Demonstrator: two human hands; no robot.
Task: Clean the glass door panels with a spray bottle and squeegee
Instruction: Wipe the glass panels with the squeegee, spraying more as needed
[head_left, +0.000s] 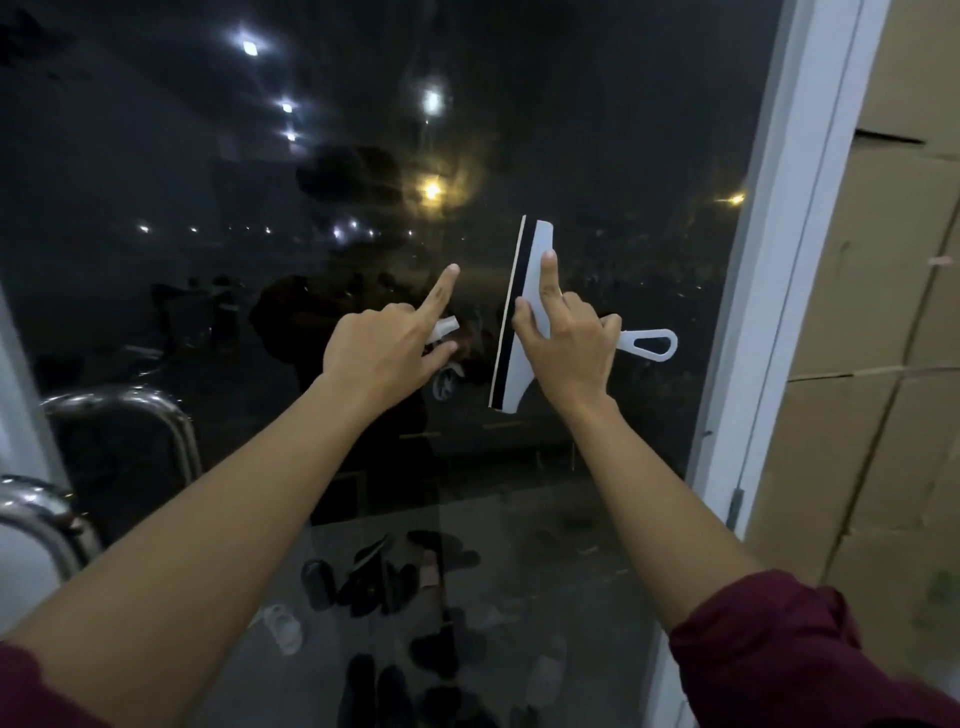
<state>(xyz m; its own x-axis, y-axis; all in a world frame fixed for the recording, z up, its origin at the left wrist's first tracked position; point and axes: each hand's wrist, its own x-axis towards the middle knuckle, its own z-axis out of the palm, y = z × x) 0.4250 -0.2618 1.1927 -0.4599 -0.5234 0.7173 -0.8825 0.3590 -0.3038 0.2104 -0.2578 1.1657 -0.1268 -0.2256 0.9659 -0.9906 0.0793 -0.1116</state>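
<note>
**Squeegee set edge-on to the glass, blade upright**

The squeegee (514, 364) stood against the glass door panel (311, 208) towards its right side, with the dark rubber blade running nearly vertical and the looped handle pointing right, towards the white door frame (769, 260). That orientation suited a sideways pull across the pane rather than a downward one.

The right hand (566, 348) gripped it where handle meets head. Its fingers were curled round the stem and the forefinger lay straight up the white head, probably to press the blade evenly on the glass.

The left hand (379, 353) was raised just beside it, apart from the tool. Its forefinger was stretched up at the pane and the other fingers were folded in, with a small white piece (444, 330) pinched between finger and thumb. Whether that belonged to the spray bottle could not be told.

Further out, a steel door handle (130, 415) curved at the lower left, cardboard boxes (883, 312) were stacked beyond the frame, and shoes (384, 577) lay on the floor seen through the glass.
</note>
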